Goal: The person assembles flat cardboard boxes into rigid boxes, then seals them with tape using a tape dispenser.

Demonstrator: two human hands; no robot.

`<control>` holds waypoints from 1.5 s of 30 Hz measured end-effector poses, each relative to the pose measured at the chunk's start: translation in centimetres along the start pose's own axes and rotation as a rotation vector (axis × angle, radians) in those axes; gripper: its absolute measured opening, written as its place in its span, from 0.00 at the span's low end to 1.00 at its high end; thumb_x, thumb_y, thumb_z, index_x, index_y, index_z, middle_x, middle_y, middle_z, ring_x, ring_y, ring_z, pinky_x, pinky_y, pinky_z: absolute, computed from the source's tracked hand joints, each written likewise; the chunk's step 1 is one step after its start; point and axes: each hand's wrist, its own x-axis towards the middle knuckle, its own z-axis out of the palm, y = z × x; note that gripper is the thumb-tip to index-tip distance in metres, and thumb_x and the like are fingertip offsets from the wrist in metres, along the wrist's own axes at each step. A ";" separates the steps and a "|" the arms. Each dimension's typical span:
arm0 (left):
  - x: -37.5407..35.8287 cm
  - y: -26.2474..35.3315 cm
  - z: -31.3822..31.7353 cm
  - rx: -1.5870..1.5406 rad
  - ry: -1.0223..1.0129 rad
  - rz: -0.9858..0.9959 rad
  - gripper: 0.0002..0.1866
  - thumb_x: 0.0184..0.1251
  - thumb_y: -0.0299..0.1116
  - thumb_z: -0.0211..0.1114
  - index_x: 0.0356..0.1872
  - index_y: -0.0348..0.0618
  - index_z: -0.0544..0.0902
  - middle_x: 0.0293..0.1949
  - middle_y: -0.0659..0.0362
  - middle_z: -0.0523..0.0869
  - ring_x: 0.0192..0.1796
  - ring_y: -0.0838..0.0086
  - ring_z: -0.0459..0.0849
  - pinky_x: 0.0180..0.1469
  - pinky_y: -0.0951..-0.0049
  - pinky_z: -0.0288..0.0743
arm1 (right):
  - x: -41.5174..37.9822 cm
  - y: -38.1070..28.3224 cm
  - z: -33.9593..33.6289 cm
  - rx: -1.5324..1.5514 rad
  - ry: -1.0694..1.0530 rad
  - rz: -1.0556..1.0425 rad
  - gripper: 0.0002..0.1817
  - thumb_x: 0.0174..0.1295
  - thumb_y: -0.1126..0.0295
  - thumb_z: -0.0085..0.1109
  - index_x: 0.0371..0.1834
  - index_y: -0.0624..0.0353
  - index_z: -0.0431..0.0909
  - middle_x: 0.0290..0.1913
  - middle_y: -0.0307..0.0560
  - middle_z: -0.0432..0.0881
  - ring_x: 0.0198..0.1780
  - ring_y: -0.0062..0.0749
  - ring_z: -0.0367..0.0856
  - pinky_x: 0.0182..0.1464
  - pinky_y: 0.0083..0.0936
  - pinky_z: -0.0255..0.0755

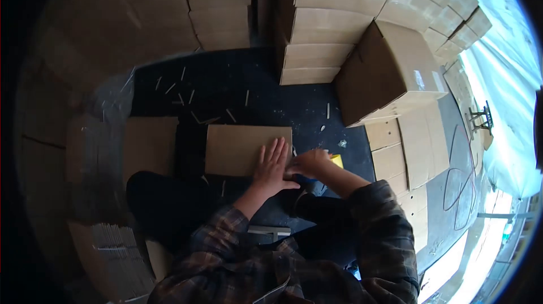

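A closed cardboard box (237, 148) lies in front of me on the dark floor. My left hand (271, 167) rests flat on the right part of its top, fingers spread. At the box's right edge, my right hand (310, 163) is closed around something mostly hidden under it. A yellow part (337, 161) shows just behind that hand, and a bit of blue is visible beneath it; what they belong to is hard to make out.
Stacked boxes (328, 26) rise behind, with a large carton (384, 72) at the right. Flat cardboard (421, 145) lies right, more (150, 148) left. Folded cardboard (116, 253) stands lower left. Thin scraps litter the floor (260, 72).
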 end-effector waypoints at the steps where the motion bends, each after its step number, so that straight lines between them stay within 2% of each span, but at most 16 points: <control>1: -0.3 -1.2 -0.1 -0.039 -0.008 0.022 0.62 0.47 0.61 0.73 0.75 0.37 0.47 0.77 0.48 0.44 0.79 0.58 0.40 0.77 0.49 0.35 | 0.5 0.2 0.4 0.013 0.000 -0.011 0.23 0.59 0.36 0.51 0.52 0.27 0.79 0.48 0.41 0.84 0.52 0.44 0.83 0.50 0.45 0.76; 3: -1.5 -4.7 0.1 0.108 0.117 -0.118 0.54 0.56 0.55 0.69 0.75 0.40 0.47 0.77 0.47 0.46 0.79 0.58 0.43 0.77 0.50 0.35 | -1.0 -0.4 -1.0 0.097 -0.020 -0.009 0.22 0.61 0.38 0.50 0.55 0.26 0.78 0.48 0.40 0.84 0.52 0.44 0.83 0.50 0.43 0.76; 5: -3.1 -9.0 -0.9 0.016 0.203 -0.500 0.48 0.61 0.52 0.66 0.75 0.43 0.49 0.76 0.47 0.47 0.78 0.59 0.45 0.76 0.49 0.41 | -1.0 -0.7 -0.8 0.142 -0.019 0.021 0.28 0.58 0.38 0.54 0.49 0.46 0.84 0.50 0.46 0.84 0.56 0.43 0.81 0.56 0.35 0.72; 7: -4.4 -13.2 -0.9 -0.055 0.465 -0.692 0.42 0.64 0.53 0.63 0.73 0.41 0.58 0.73 0.46 0.59 0.75 0.58 0.57 0.72 0.53 0.55 | -1.1 -1.2 -1.0 0.137 -0.007 0.039 0.28 0.57 0.38 0.56 0.50 0.44 0.84 0.52 0.46 0.84 0.57 0.42 0.80 0.55 0.36 0.72; 9: -4.7 -16.2 -2.1 -0.855 0.275 -0.908 0.37 0.67 0.55 0.60 0.68 0.37 0.65 0.66 0.44 0.71 0.68 0.58 0.69 0.65 0.58 0.67 | -1.1 -1.3 -1.2 0.112 -0.064 0.045 0.28 0.57 0.36 0.56 0.50 0.44 0.84 0.52 0.45 0.84 0.57 0.42 0.80 0.55 0.35 0.73; 11: -5.2 -18.2 -0.8 -0.876 0.248 -0.867 0.35 0.68 0.54 0.59 0.65 0.34 0.70 0.59 0.46 0.78 0.61 0.56 0.77 0.60 0.60 0.71 | -2.2 -1.4 -1.3 0.120 -0.004 0.025 0.27 0.58 0.39 0.57 0.50 0.45 0.83 0.51 0.45 0.84 0.55 0.42 0.82 0.53 0.36 0.74; 14: -6.5 -14.6 -2.8 -0.850 0.293 -0.841 0.35 0.66 0.51 0.62 0.64 0.34 0.69 0.58 0.45 0.79 0.60 0.57 0.78 0.59 0.60 0.72 | -2.5 -1.5 -0.2 0.070 0.032 0.021 0.25 0.59 0.44 0.59 0.51 0.46 0.82 0.49 0.47 0.84 0.53 0.43 0.83 0.51 0.36 0.76; 18: -8.8 -7.8 -8.1 -0.852 0.423 -0.771 0.31 0.69 0.44 0.62 0.66 0.35 0.67 0.61 0.49 0.77 0.61 0.62 0.76 0.60 0.64 0.71 | -9.5 -1.4 -2.9 0.099 0.109 0.000 0.22 0.60 0.49 0.59 0.51 0.48 0.82 0.47 0.49 0.85 0.51 0.44 0.84 0.50 0.37 0.77; 22: -10.6 -1.5 -11.9 -0.986 0.700 -0.395 0.32 0.67 0.34 0.64 0.68 0.34 0.63 0.57 0.47 0.78 0.59 0.63 0.77 0.60 0.65 0.72 | -17.8 0.7 -4.6 0.131 0.440 0.070 0.22 0.64 0.51 0.55 0.59 0.44 0.75 0.43 0.49 0.85 0.46 0.44 0.85 0.44 0.37 0.78; 25: -10.3 4.8 -14.0 -0.966 0.783 -0.060 0.35 0.67 0.24 0.59 0.72 0.37 0.54 0.62 0.48 0.72 0.61 0.64 0.74 0.62 0.64 0.71 | -23.6 3.7 -3.5 0.182 0.862 0.147 0.18 0.60 0.51 0.58 0.50 0.46 0.76 0.33 0.51 0.84 0.37 0.48 0.84 0.38 0.40 0.77; 27: -9.3 8.2 -13.9 -0.970 0.767 0.075 0.40 0.65 0.20 0.59 0.74 0.39 0.47 0.66 0.47 0.67 0.64 0.62 0.72 0.64 0.64 0.68 | -28.2 5.3 -4.0 0.217 0.992 0.273 0.14 0.55 0.55 0.63 0.40 0.49 0.80 0.32 0.50 0.84 0.38 0.48 0.83 0.39 0.40 0.77; 30: -5.2 13.7 -13.2 -1.095 0.697 0.296 0.42 0.63 0.18 0.60 0.75 0.38 0.46 0.69 0.44 0.61 0.68 0.57 0.67 0.67 0.62 0.65 | -33.2 8.2 -3.6 0.155 1.156 0.533 0.14 0.55 0.54 0.63 0.37 0.50 0.79 0.32 0.49 0.84 0.37 0.49 0.84 0.38 0.42 0.77; 35: 4.3 21.7 -12.9 -0.829 0.744 0.630 0.45 0.61 0.22 0.63 0.74 0.34 0.44 0.75 0.39 0.47 0.76 0.46 0.48 0.75 0.56 0.47 | -37.3 16.1 -3.4 0.140 1.166 0.919 0.20 0.58 0.54 0.62 0.54 0.40 0.78 0.34 0.52 0.85 0.38 0.50 0.84 0.37 0.43 0.76; 40: 13.6 26.7 -12.8 -0.792 0.789 0.709 0.43 0.63 0.24 0.61 0.74 0.34 0.45 0.75 0.40 0.48 0.76 0.47 0.48 0.75 0.58 0.44 | -36.3 25.7 -6.0 0.160 1.204 1.016 0.25 0.60 0.51 0.59 0.62 0.34 0.74 0.38 0.55 0.86 0.42 0.50 0.84 0.44 0.44 0.75; 41: 15.5 27.1 -12.4 -0.763 0.803 0.683 0.47 0.56 0.22 0.66 0.74 0.35 0.46 0.74 0.40 0.50 0.75 0.46 0.50 0.75 0.56 0.48 | -35.4 27.4 -6.7 0.159 1.207 1.012 0.25 0.60 0.51 0.59 0.62 0.34 0.74 0.38 0.55 0.86 0.42 0.50 0.84 0.44 0.44 0.75; 45: 21.8 28.0 -11.9 -0.708 0.829 0.611 0.47 0.56 0.23 0.67 0.74 0.36 0.47 0.74 0.41 0.51 0.75 0.46 0.52 0.74 0.56 0.51 | -31.9 33.0 -9.6 0.160 1.208 1.044 0.26 0.59 0.49 0.58 0.63 0.34 0.73 0.42 0.53 0.85 0.46 0.47 0.84 0.46 0.42 0.75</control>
